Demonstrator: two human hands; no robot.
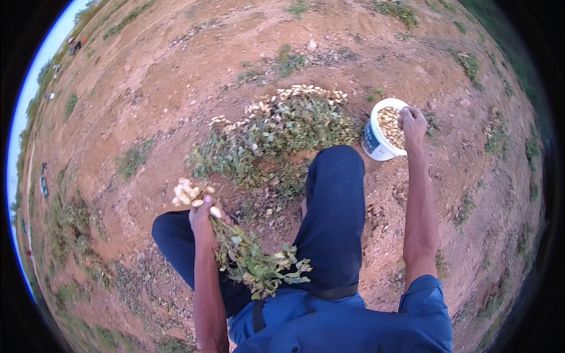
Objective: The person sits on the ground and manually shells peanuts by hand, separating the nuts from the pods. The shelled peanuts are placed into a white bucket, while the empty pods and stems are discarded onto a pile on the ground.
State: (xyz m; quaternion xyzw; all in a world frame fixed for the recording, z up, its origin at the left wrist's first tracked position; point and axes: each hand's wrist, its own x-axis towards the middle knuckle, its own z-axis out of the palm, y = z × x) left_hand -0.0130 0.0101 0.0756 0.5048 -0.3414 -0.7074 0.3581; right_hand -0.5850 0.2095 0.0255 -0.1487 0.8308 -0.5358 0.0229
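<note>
A pulled peanut plant is in my left hand, gripped near its roots. Its cluster of pale pods points away from me, and its leaves hang over my lap. My right hand is over the right rim of a white plastic bucket, its fingers bent close together; whether a pod is between them cannot be seen. Unshelled peanuts lie in the bucket. In front of my knees, a long heap of peanut plants rests on the soil, pods along its far edge.
Reddish, stony soil surrounds me, with scattered weeds such as a tuft at the left. My raised knee stands between the plant heap and the bucket. Far off at the upper left, a person is small in view.
</note>
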